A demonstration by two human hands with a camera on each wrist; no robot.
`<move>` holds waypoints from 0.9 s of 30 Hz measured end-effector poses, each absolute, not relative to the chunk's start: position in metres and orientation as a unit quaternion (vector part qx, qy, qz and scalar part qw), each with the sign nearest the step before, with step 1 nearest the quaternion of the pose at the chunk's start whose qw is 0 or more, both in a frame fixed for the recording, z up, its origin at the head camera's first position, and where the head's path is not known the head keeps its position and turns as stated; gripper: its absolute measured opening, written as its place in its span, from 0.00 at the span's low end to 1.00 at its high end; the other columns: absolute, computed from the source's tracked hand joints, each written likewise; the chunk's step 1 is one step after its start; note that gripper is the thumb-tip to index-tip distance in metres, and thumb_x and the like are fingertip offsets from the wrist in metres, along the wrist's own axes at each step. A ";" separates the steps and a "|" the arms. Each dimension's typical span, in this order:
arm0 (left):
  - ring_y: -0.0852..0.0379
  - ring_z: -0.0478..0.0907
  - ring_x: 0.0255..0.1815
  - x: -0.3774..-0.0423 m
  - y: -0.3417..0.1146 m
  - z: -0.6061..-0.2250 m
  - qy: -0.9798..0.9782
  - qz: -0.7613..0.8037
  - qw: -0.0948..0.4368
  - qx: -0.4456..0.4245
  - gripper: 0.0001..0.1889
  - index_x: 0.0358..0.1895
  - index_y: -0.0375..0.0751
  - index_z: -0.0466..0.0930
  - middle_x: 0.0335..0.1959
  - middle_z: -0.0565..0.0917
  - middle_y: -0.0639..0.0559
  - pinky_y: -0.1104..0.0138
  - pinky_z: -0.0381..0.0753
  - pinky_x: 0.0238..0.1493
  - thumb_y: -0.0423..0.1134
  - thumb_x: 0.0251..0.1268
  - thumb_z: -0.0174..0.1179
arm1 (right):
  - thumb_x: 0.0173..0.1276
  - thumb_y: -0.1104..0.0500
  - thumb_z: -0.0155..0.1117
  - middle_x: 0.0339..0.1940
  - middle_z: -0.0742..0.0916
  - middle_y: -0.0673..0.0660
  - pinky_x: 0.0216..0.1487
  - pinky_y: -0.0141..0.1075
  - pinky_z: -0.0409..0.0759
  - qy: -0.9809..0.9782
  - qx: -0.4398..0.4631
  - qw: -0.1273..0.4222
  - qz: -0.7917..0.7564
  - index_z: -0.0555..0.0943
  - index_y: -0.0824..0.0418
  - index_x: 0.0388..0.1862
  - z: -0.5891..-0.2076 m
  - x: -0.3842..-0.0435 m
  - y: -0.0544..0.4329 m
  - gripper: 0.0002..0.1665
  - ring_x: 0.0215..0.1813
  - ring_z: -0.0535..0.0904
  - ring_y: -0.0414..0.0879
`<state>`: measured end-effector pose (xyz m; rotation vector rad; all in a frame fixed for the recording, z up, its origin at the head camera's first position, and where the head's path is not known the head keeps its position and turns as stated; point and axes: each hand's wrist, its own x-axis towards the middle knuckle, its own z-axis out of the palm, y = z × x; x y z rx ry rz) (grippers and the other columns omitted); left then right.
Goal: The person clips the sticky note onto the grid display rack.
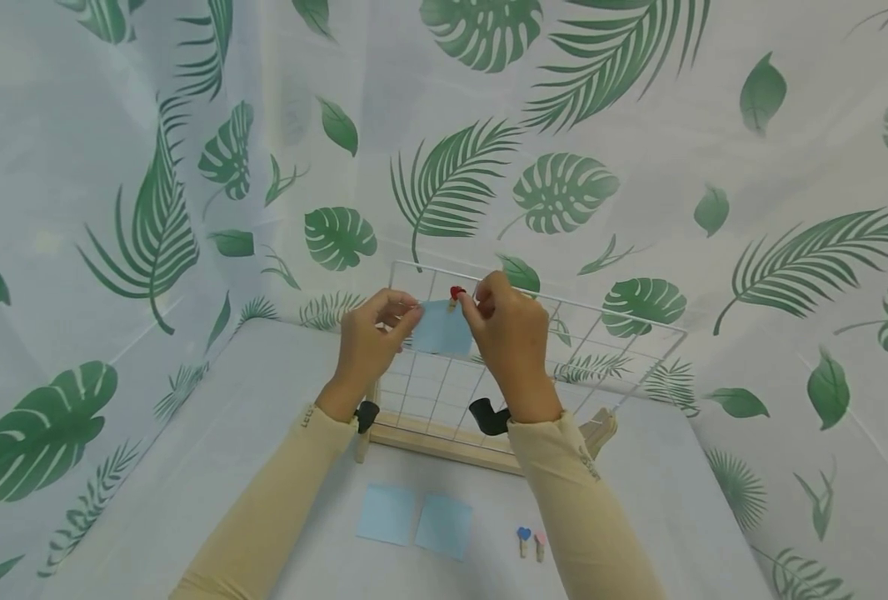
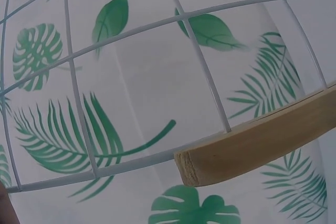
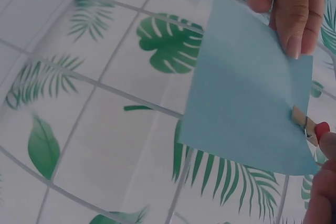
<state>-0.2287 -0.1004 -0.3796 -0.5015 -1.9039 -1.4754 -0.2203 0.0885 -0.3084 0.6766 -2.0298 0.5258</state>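
Observation:
A light blue square of paper (image 1: 442, 327) is up against the white wire grid (image 1: 594, 310), near the grid's top edge. My left hand (image 1: 372, 337) pinches the paper by its upper left corner; in the right wrist view the fingers (image 3: 295, 22) of that hand lie along the paper's edge. My right hand (image 1: 515, 337) pinches a small wooden clothespin (image 3: 305, 121) topped with a red heart. The pin's wooden tip overlaps the paper near its top edge. Whether the pin also grips the wire cannot be made out.
The grid stands in a wooden base (image 1: 444, 447) on a white table (image 1: 212, 467). Nearer to me lie two more blue paper squares (image 1: 386, 513), a blue-heart clothespin (image 1: 523, 542) and a pink-heart clothespin (image 1: 540, 547). A leaf-patterned curtain (image 1: 654, 158) hangs behind.

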 end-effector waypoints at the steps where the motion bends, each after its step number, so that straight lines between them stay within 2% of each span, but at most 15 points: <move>1: 0.45 0.88 0.27 -0.228 -0.101 -0.379 -0.729 -0.564 0.336 -0.193 0.08 0.46 0.33 0.86 0.37 0.92 0.39 0.75 0.82 0.24 0.31 0.70 0.74 | 0.67 0.69 0.79 0.18 0.85 0.61 0.17 0.45 0.75 -0.819 0.276 0.455 0.214 0.75 0.66 0.32 -0.309 -0.221 0.088 0.17 0.16 0.79 0.53; 5: 0.44 0.88 0.28 -0.226 -0.102 -0.379 -0.728 -0.564 0.339 -0.193 0.09 0.47 0.32 0.85 0.38 0.92 0.38 0.74 0.83 0.24 0.31 0.70 0.74 | 0.66 0.71 0.77 0.17 0.84 0.61 0.18 0.44 0.75 -0.813 0.285 0.451 0.233 0.75 0.67 0.31 -0.312 -0.222 0.090 0.15 0.16 0.77 0.52; 9: 0.43 0.89 0.29 -0.225 -0.103 -0.380 -0.725 -0.572 0.333 -0.192 0.09 0.47 0.32 0.85 0.38 0.92 0.38 0.75 0.83 0.25 0.30 0.70 0.73 | 0.66 0.71 0.74 0.18 0.85 0.62 0.20 0.47 0.80 -0.812 0.293 0.433 0.260 0.77 0.68 0.33 -0.316 -0.222 0.095 0.11 0.18 0.81 0.54; 14: 0.45 0.89 0.33 -0.225 -0.103 -0.382 -0.728 -0.562 0.346 -0.185 0.09 0.47 0.32 0.86 0.38 0.92 0.41 0.76 0.82 0.32 0.31 0.69 0.74 | 0.66 0.72 0.72 0.22 0.88 0.63 0.24 0.50 0.86 -0.809 0.303 0.400 0.306 0.81 0.70 0.36 -0.319 -0.219 0.103 0.06 0.21 0.86 0.55; 18: 0.45 0.89 0.37 -0.220 -0.103 -0.383 -0.726 -0.560 0.356 -0.181 0.10 0.48 0.32 0.87 0.39 0.91 0.42 0.74 0.83 0.37 0.31 0.68 0.74 | 0.66 0.73 0.72 0.26 0.89 0.64 0.30 0.50 0.90 -0.813 0.304 0.351 0.351 0.83 0.71 0.38 -0.319 -0.213 0.108 0.06 0.27 0.88 0.57; 21: 0.45 0.88 0.39 -0.215 -0.104 -0.384 -0.720 -0.568 0.354 -0.184 0.10 0.49 0.32 0.86 0.41 0.91 0.41 0.74 0.84 0.40 0.30 0.68 0.73 | 0.67 0.73 0.73 0.32 0.90 0.64 0.37 0.46 0.92 -0.819 0.293 0.300 0.391 0.84 0.71 0.42 -0.318 -0.208 0.111 0.07 0.34 0.89 0.57; 24: 0.44 0.88 0.40 -0.211 -0.105 -0.387 -0.715 -0.576 0.350 -0.186 0.10 0.49 0.31 0.86 0.42 0.91 0.40 0.74 0.84 0.40 0.30 0.68 0.72 | 0.67 0.73 0.74 0.39 0.91 0.65 0.44 0.37 0.90 -0.818 0.279 0.242 0.441 0.85 0.71 0.47 -0.319 -0.202 0.114 0.10 0.41 0.89 0.58; 27: 0.44 0.87 0.40 -0.205 -0.105 -0.390 -0.716 -0.579 0.344 -0.184 0.11 0.49 0.31 0.85 0.41 0.91 0.40 0.74 0.83 0.39 0.31 0.68 0.72 | 0.67 0.74 0.74 0.44 0.90 0.66 0.49 0.29 0.87 -0.808 0.269 0.191 0.488 0.85 0.72 0.51 -0.320 -0.197 0.118 0.14 0.45 0.88 0.55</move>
